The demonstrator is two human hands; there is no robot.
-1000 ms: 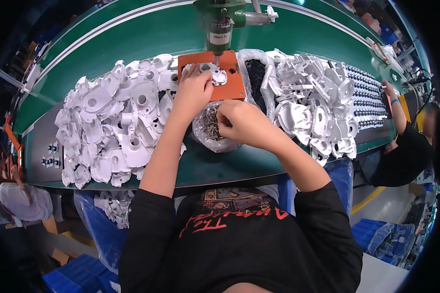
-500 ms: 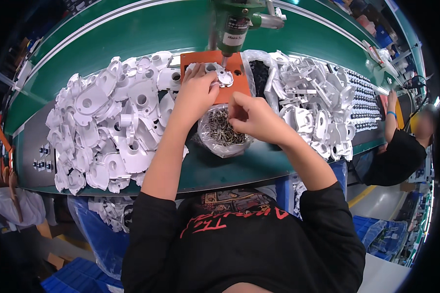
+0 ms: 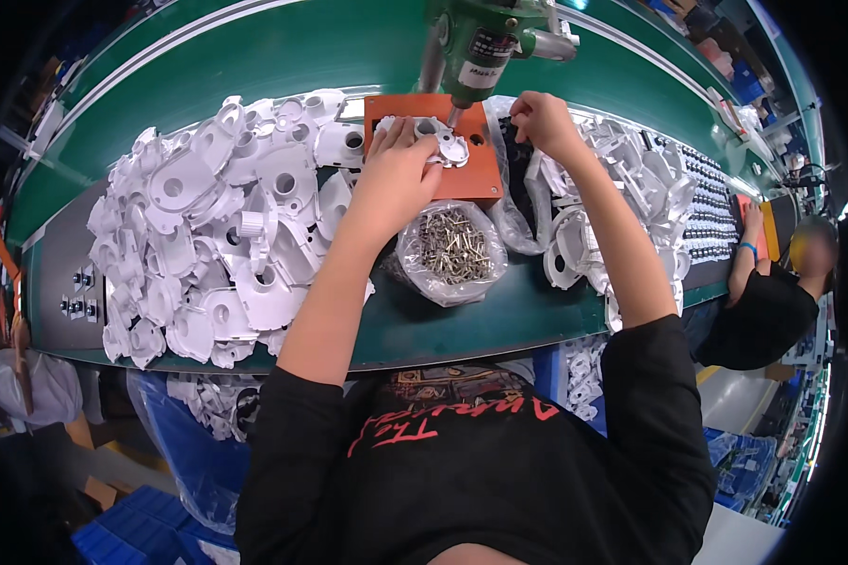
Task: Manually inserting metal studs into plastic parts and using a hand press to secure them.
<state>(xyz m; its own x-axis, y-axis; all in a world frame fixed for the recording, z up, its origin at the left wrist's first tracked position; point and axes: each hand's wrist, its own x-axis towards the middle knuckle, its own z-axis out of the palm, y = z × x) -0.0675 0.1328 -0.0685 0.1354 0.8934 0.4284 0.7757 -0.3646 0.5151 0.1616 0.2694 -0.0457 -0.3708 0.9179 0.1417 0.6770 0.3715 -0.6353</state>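
A white plastic housing (image 3: 452, 149) lies on the orange fixture block (image 3: 481, 179). My left hand (image 3: 402, 160) holds it there, fingers over its left side and thumb at its near edge. Just above the housing stands the tip of a green drill-press-like machine (image 3: 485, 56). My right hand (image 3: 544, 122) is raised above the clear bag of black parts (image 3: 518, 184), its fingers curled and pinched. Whatever they hold, if anything, is hidden. Close below the block sits a clear-lined bowl of metal screws (image 3: 454, 247), with neither hand in it.
White plastic parts (image 3: 198, 226) heap high on the left, and more white parts (image 3: 622, 169) are piled on the right. Rows of small black-and-silver pieces (image 3: 709, 202) lie farther right. Another person's arm (image 3: 746, 250) reaches in at the far right.
My right hand has left the screw bowl and moved up and right, over the bag of black parts. My left hand stays on the housing. The whole view has shifted slightly.
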